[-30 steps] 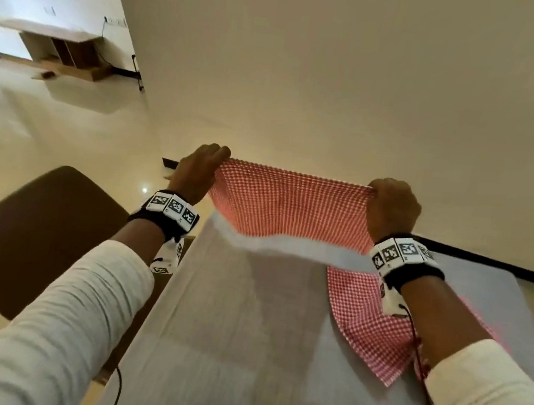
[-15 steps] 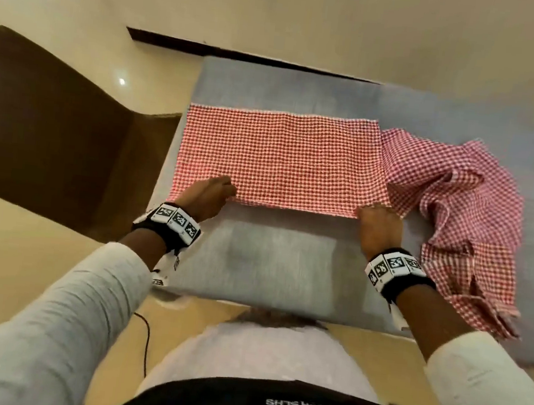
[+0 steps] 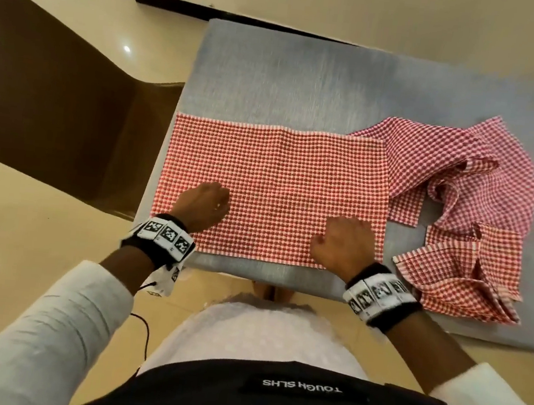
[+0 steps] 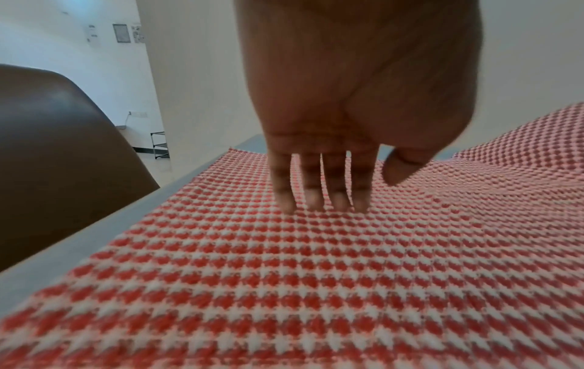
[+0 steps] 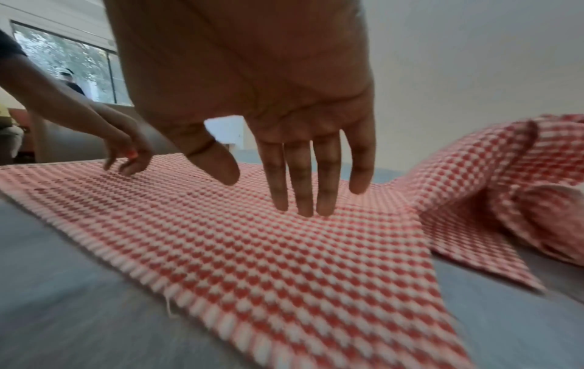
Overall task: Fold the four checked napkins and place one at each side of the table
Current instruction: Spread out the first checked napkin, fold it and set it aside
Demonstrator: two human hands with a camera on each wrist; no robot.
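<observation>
A red-and-white checked napkin (image 3: pixel 273 190) is lying flat as a wide rectangle on the grey table (image 3: pixel 291 79), taking up the near left part of the top, with its near edge running just inside the table's front edge and its left edge reaching the table's left side. The left hand (image 3: pixel 204 204) is resting on the napkin's near left part; in the left wrist view its fingers (image 4: pixel 316 184) are pointing straight down with the tips touching the cloth and the thumb hanging loose beside them, so the hand is relaxed and grasping nothing. The right hand (image 3: pixel 345 243) is sitting over the napkin's near right corner; the right wrist view is showing its fingers (image 5: pixel 303 179) stretched out straight, tips at or just above the fabric, thumb spread apart, also holding nothing. To the right, a rumpled heap of more checked napkins (image 3: pixel 476 204) is lying on the table, its left flap touching or slipping just under the flat napkin's right edge and its near part reaching toward the table's front edge. How many cloths are making up the heap is not clear. A brown chair (image 3: pixel 48 106) is standing at the table's left side. Both wrists are wearing black bands with black-and-white markers (image 3: pixel 166 234).
</observation>
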